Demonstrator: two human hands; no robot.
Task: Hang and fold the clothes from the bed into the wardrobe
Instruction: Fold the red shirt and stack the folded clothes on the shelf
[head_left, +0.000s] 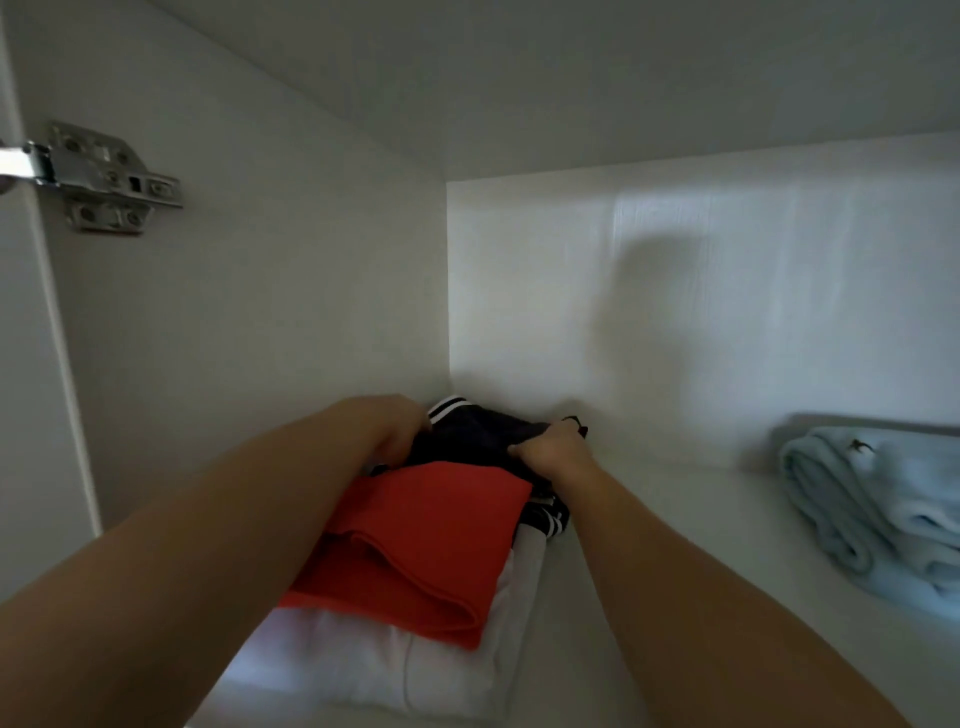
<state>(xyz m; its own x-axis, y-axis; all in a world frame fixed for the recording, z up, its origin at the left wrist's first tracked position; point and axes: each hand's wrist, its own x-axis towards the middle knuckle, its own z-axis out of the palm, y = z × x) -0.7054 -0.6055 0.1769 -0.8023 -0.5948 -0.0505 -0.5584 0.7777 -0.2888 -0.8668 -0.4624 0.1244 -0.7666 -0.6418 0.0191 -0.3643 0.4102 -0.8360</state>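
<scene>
Both arms reach into the wardrobe onto the white shelf (675, 519). The dark garment (478, 434), trimmed with white stripes, lies at the back left corner of the shelf, partly on the folded red garment (426, 530), which rests on a folded white garment (415, 665). The left hand (400, 426) curls its fingers over the dark garment's left edge; the fingertips are hidden. The right hand (553, 447) grips its right edge with bent fingers. A folded light blue towel (872, 509) lies well apart at the right. A metal hinge (104, 176) is fixed to the left wall.

White wardrobe shelf (675, 545), folded white garment (363, 670) at left, folded pale blue fabric (872, 509) at right
</scene>
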